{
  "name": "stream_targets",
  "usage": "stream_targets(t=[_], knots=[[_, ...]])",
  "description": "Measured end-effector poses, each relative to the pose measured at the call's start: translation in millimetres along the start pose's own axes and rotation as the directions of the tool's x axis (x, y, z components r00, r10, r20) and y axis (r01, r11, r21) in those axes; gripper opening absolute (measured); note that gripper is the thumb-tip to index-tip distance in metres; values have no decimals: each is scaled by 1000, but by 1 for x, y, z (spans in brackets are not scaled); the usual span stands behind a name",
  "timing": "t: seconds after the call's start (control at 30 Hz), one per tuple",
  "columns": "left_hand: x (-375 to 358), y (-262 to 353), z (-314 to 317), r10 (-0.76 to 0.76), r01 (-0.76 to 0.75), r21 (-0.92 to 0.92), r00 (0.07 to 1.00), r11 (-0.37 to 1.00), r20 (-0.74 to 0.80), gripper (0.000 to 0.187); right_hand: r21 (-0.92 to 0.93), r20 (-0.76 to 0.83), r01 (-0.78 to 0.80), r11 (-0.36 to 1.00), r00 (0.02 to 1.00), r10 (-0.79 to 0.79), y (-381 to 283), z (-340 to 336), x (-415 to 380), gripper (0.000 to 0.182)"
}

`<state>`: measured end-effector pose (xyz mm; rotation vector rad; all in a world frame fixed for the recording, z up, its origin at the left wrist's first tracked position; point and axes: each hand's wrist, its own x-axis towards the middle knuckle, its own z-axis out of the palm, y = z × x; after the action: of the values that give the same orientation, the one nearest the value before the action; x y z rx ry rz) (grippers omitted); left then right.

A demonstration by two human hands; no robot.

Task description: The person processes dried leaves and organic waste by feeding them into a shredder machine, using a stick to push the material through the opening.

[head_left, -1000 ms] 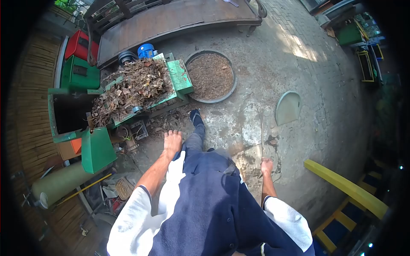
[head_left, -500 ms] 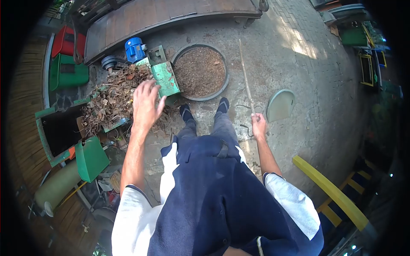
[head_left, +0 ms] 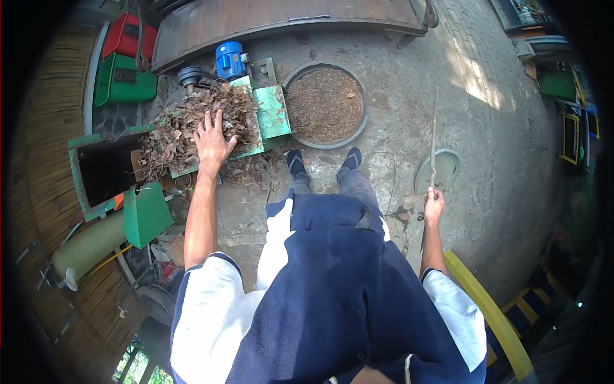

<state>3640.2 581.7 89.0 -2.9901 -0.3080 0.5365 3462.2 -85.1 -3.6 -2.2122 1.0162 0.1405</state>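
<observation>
My left hand [head_left: 213,142] lies with fingers spread on a heap of dry leaves [head_left: 173,137]. The heap fills the top of a green metal machine, whose flat cover plate [head_left: 272,110] shows rust spots just right of the leaves. Away to the right, my right hand [head_left: 434,205] is closed round the lower end of a long thin stick [head_left: 433,144], which points forward. Behind the stick, a pale green basin-like piece [head_left: 446,168] rests on the ground. A round tub [head_left: 363,121] of shredded leaf matter stands between the hands, beyond my feet.
A blue motor [head_left: 230,61] sits behind the leaves, near a black pulley [head_left: 190,75]. Green [head_left: 125,80] and red [head_left: 130,35] bins stand at the far left. A wooden bench [head_left: 288,19] spans the back. A yellow beam [head_left: 489,313] lies at the lower right.
My left hand has come down onto the leaves with its fingers spread. My right hand has carried the stick to the right, in front of the pale green piece. The view has shifted.
</observation>
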Motion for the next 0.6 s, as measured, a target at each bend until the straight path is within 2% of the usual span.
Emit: stream_targets(t=[0.07,0.23,0.33,0.37,0.4,0.43,0.53,0.57,0.6], knots=[[1,-6,5,15,-16,-29,999,999,-28,95,78,-21,-32,996,999,34,2,9,-12,31],[4,-10,11,9,-11,-93,1000,996,-28,92,32,11,-28,999,1000,28,-15,54,-50,29],[3,-9,10,-14,13,-79,1000,997,-10,97,23,46,2,1000,999,-3,-38,82,-71,28],[-1,-11,8,0,0,-84,1000,996,-6,97,32,68,70,997,995,-72,-44,90,-78,29],[-8,-10,1,10,-17,-74,996,997,-86,99,35,86,133,990,987,-136,-50,95,-86,30],[-14,-5,-5,25,-37,-70,986,997,-167,100,62,165,52,997,984,-61,-77,92,-101,31],[-27,-4,-8,113,-117,-37,991,992,-76,106,36,152,125,991,980,-129,-96,99,-116,32],[-28,-7,-5,130,-130,0,991,992,-28,106,-7,109,210,978,972,-208,-93,104,-117,32],[-29,-10,2,152,-150,40,987,988,-52,96,30,122,184,982,975,-187,-91,107,-117,32]])
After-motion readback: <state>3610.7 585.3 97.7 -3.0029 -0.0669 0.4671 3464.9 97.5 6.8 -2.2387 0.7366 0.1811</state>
